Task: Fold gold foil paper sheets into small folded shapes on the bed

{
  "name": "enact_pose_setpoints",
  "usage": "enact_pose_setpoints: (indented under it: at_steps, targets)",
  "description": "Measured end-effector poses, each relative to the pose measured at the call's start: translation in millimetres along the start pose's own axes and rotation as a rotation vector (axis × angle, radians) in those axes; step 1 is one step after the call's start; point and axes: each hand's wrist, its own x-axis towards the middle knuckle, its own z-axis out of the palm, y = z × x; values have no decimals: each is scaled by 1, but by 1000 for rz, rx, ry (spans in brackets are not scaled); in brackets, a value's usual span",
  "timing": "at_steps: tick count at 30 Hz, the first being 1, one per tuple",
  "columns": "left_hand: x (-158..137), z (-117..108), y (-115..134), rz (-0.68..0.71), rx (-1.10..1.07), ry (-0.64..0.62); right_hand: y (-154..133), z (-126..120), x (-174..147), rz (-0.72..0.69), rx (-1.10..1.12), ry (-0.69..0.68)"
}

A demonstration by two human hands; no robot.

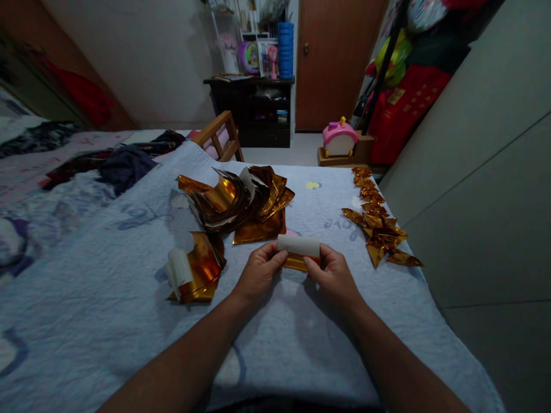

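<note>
Between my two hands is a sheet of gold foil paper [298, 245], curled over so its white back faces up along the far side and a gold strip shows nearer me. My left hand [262, 267] pinches its left end, thumb on top. At the right end, my right hand [333, 272] grips it the same way, thumb on the gold strip. Left of my hands lies a small stack of curled gold sheets [200, 267]. A larger, fanned pile of gold foil sheets [241, 198] sits beyond it. Folded gold foil pieces [383, 232] form a row along the right edge.
A pale blue quilted cloth [275, 344] covers the surface. Clothes [129, 166] lie at the left. Beyond the far edge stand a wooden chair [221, 137], a dark cabinet [267, 129] and a pink toy [340, 139]. A pale cupboard [482, 201] rises close on the right.
</note>
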Motion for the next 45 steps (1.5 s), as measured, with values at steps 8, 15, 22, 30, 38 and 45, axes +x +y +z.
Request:
enact_pose_setpoints:
  at_steps: [8, 15, 22, 30, 38, 45]
  targets:
    - [2, -3, -7, -25, -55, 27, -4, 2, -4, -127, -146, 23]
    - [3, -4, -10, -49, -111, 12, -5, 3, -6, -180, -209, 27]
    - [2, -2, -5, 12, -7, 54, 1, 3, -2, -71, -60, -3]
    - [2, -4, -9, 121, 336, 87, 13, 1, 6, 45, -293, 73]
    - [3, -7, -19, 219, 938, 142, 23, 2, 6, -38, -816, 83]
    - [1, -4, -18, 277, 1251, 157, 21, 3, 5, -147, -1128, 31]
